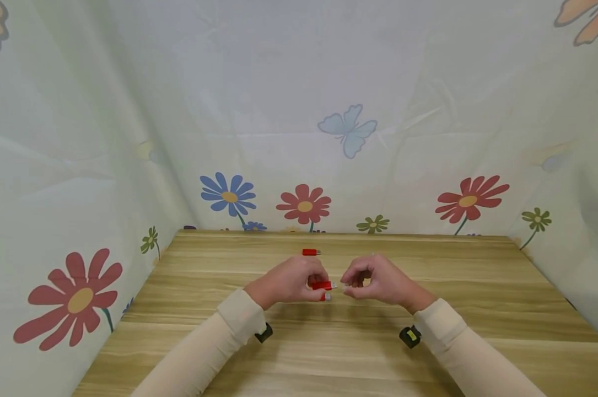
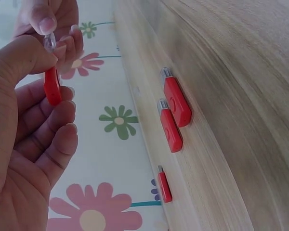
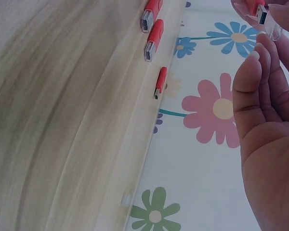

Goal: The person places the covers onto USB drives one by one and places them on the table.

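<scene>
While a red USB drive [image 1: 322, 285] is gripped by the left hand [image 1: 290, 280], a clear cap [image 2: 49, 42] is pinched by the right hand [image 1: 379, 280] at its 3 o'clock.

Nearest, on the wooden table [image 1: 328, 353], two capped red drives [image 2: 178, 103] are laid side by side; one is glimpsed at 6 o'clock from the held drive in the head view. Above them, the held drive's long axis is directed from 9 to 3 o'clock, its bare plug [image 1: 334, 285] turned toward the cap, with a narrow gap between; the plug end is approached more closely by the right hand. Farther off, an uncapped red drive [image 1: 310, 252] is placed near 11 o'clock; between 6 and 7 o'clock from it, in the right wrist view, a small clear piece [image 3: 127, 199], probably another cap, is seen. Behind, flower-printed cloth [image 1: 259, 110] is hung.
</scene>
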The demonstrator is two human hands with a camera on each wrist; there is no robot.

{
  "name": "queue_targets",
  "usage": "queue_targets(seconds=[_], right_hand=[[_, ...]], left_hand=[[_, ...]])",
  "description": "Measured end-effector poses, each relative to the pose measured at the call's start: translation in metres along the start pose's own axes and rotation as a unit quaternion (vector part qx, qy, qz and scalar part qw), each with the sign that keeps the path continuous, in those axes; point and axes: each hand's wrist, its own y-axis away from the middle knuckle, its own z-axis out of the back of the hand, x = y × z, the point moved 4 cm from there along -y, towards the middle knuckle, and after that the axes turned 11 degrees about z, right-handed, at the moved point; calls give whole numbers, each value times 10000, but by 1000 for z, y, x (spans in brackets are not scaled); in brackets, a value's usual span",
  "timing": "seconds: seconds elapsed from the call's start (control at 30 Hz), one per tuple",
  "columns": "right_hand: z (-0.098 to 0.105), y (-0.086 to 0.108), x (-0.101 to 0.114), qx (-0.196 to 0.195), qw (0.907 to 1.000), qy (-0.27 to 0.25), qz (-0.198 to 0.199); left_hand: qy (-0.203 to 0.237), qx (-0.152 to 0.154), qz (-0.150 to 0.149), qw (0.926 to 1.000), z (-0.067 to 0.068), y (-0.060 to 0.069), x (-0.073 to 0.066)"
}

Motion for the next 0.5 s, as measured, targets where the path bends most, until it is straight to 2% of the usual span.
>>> queue_targets(seconds=[0.5], right_hand=[[-2, -1, 0, 44, 10000, 44, 22]], left_hand=[[113, 95, -73, 9999, -1, -2, -3]])
